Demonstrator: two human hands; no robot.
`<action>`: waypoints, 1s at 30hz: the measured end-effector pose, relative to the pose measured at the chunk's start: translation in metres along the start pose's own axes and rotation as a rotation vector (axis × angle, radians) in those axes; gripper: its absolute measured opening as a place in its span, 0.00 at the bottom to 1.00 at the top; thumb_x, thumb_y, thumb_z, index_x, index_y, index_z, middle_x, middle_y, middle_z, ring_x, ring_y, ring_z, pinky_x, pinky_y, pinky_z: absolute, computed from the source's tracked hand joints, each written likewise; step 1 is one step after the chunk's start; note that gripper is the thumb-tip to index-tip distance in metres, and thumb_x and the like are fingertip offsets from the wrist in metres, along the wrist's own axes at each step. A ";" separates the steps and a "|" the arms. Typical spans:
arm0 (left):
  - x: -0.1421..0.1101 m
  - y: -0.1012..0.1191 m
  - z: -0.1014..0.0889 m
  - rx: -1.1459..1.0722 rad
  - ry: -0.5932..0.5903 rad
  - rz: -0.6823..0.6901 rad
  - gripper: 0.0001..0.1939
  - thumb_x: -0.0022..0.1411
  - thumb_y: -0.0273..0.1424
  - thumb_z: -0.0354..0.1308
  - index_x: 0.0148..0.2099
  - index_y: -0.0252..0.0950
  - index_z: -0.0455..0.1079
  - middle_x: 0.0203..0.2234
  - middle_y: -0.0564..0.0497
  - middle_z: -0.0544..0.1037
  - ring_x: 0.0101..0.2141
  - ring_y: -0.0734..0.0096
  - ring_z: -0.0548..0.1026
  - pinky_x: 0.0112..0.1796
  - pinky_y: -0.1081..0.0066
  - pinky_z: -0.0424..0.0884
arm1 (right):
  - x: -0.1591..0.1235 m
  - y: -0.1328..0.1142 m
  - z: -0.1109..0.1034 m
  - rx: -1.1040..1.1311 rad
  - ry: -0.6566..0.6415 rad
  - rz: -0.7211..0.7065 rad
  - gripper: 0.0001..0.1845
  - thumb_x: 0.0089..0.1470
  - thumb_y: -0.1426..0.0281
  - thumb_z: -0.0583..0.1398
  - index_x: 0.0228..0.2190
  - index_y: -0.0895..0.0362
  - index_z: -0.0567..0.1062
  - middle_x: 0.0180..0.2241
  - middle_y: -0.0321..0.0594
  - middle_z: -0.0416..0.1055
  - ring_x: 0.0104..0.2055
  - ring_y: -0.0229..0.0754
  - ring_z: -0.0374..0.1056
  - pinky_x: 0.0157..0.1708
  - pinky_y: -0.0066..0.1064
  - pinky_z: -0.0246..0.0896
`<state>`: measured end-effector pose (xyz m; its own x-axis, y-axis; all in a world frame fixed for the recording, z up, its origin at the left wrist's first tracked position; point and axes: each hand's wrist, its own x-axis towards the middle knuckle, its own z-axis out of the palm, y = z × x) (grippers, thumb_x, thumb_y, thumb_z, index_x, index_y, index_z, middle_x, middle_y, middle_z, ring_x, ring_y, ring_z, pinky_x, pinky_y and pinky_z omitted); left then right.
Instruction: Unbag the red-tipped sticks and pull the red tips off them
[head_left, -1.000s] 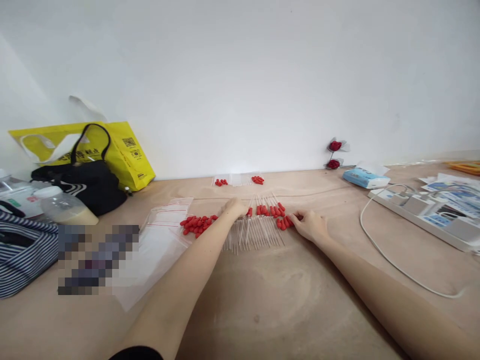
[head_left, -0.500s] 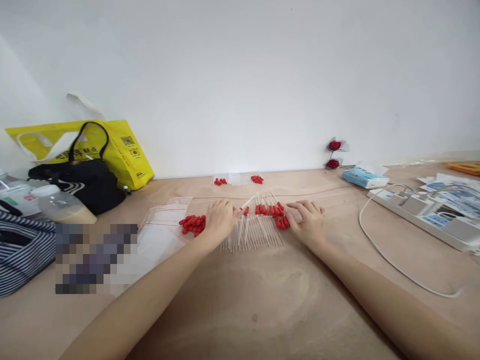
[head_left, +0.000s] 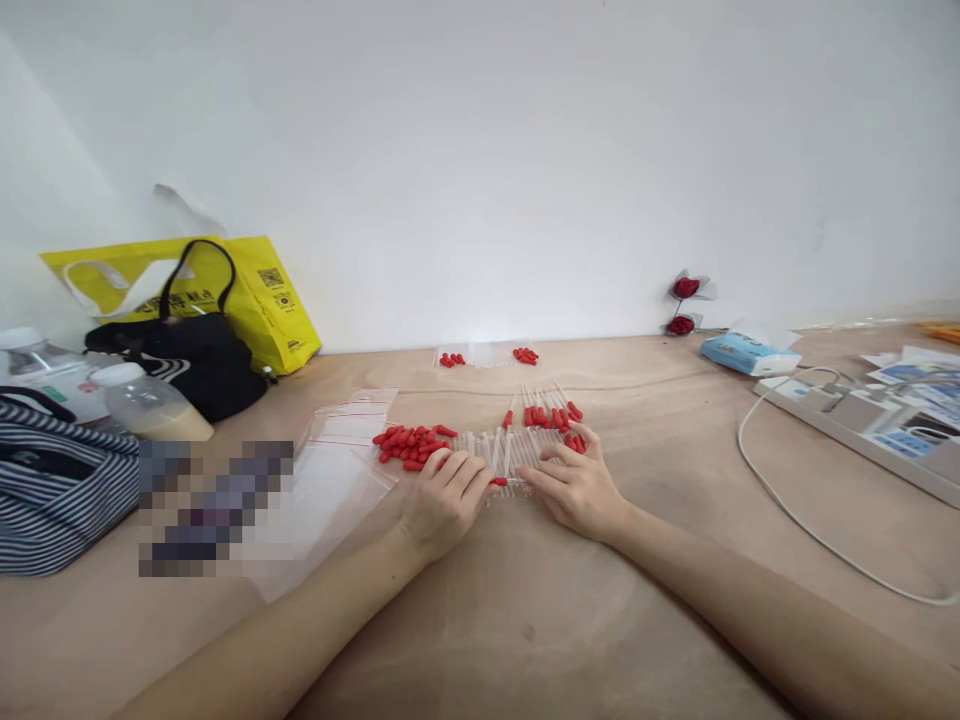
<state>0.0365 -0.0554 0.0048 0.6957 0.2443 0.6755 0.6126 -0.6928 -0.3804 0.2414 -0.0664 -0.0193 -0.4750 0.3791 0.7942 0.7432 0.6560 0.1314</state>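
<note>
Between my hands lies a row of thin clear glass dropper tubes (head_left: 480,447). My left hand (head_left: 450,500) is closed at the row's near edge, with a red rubber bulb (head_left: 498,482) poking out at its fingertips. Facing it from the right, my right hand (head_left: 574,487) pinches a thin glass tube, its end close to that bulb. Loose red bulbs (head_left: 409,441) are heaped beside my left hand. Behind the row lie several droppers with red bulbs on them (head_left: 541,416), and a single capped dropper (head_left: 508,419) lies a little apart from them.
Clear zip bags (head_left: 322,500) lie left of the heap. Small bags with red bulbs (head_left: 487,354) rest by the wall. A tissue pack (head_left: 742,352), power strip (head_left: 862,430) and white cable (head_left: 757,510) are right; a bottle (head_left: 154,405) and yellow bag (head_left: 281,320) stand left.
Both hands have come nearer to me and closer together at the row's near edge. A red bulb now shows at my left fingertips. My right hand has left the capped droppers. The view has shifted slightly.
</note>
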 end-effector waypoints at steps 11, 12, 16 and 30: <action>-0.001 0.001 0.000 -0.161 -0.080 -0.035 0.10 0.61 0.31 0.49 0.32 0.39 0.70 0.42 0.54 0.75 0.45 0.64 0.69 0.52 0.54 0.53 | 0.001 -0.005 0.000 0.010 0.013 -0.039 0.06 0.52 0.72 0.54 0.28 0.55 0.71 0.16 0.29 0.67 0.28 0.34 0.61 0.51 0.45 0.37; -0.001 0.001 -0.001 -0.160 -0.077 -0.034 0.10 0.61 0.31 0.49 0.31 0.39 0.70 0.42 0.54 0.75 0.45 0.64 0.69 0.52 0.53 0.53 | 0.001 -0.005 -0.001 0.010 0.014 -0.039 0.06 0.52 0.71 0.54 0.28 0.55 0.71 0.16 0.29 0.67 0.28 0.34 0.61 0.51 0.45 0.37; -0.005 -0.007 -0.003 -0.156 -0.060 -0.037 0.10 0.61 0.28 0.49 0.31 0.39 0.70 0.41 0.56 0.76 0.43 0.64 0.70 0.50 0.53 0.54 | -0.001 -0.002 -0.004 0.010 0.004 -0.030 0.07 0.53 0.70 0.53 0.27 0.55 0.71 0.16 0.29 0.67 0.27 0.33 0.60 0.50 0.44 0.37; -0.023 -0.047 0.000 -0.267 0.010 -0.517 0.14 0.61 0.28 0.43 0.45 0.34 0.67 0.33 0.47 0.66 0.35 0.69 0.69 0.37 0.68 0.69 | 0.002 0.000 0.004 -0.081 -0.126 0.334 0.14 0.50 0.75 0.51 0.38 0.57 0.72 0.24 0.37 0.71 0.30 0.38 0.61 0.39 0.35 0.41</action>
<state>-0.0082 -0.0287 0.0076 0.3270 0.5903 0.7379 0.7552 -0.6327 0.1715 0.2390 -0.0628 -0.0201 -0.2505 0.6445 0.7224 0.8995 0.4309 -0.0725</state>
